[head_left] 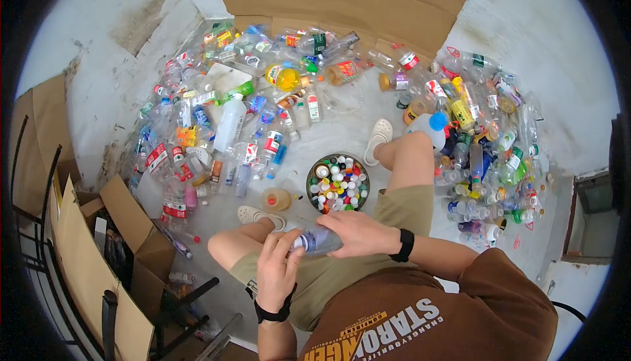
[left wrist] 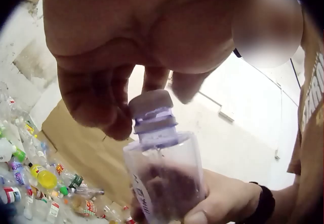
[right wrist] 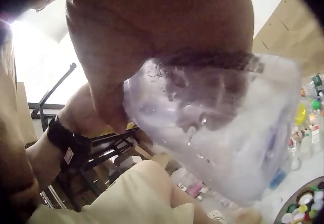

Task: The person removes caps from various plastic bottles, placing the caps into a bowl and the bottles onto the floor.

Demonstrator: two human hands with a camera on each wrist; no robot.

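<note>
A clear, lavender-tinted plastic bottle (head_left: 321, 241) lies nearly level above the lap, its neck toward the left hand. My right hand (head_left: 363, 235) grips it round the body and lower end; in the right wrist view the fingers show through the clear wall of the bottle (right wrist: 263, 148). At the other end my left hand (head_left: 275, 270) has curled fingers and thumb about the pale cap (left wrist: 150, 102). That cap sits on the bottle's neck in the left wrist view, a fingertip right at its side. Lettering runs down the bottle's side.
A round metal tray (head_left: 309, 197) of mixed bottle caps stands on the floor between the legs, near a squat amber jar (head_left: 276, 199). Heaped bottles (head_left: 230, 124) curve round the left and back, with another heap (head_left: 486, 131) at right. Open cardboard boxes (head_left: 128, 229) stand at left.
</note>
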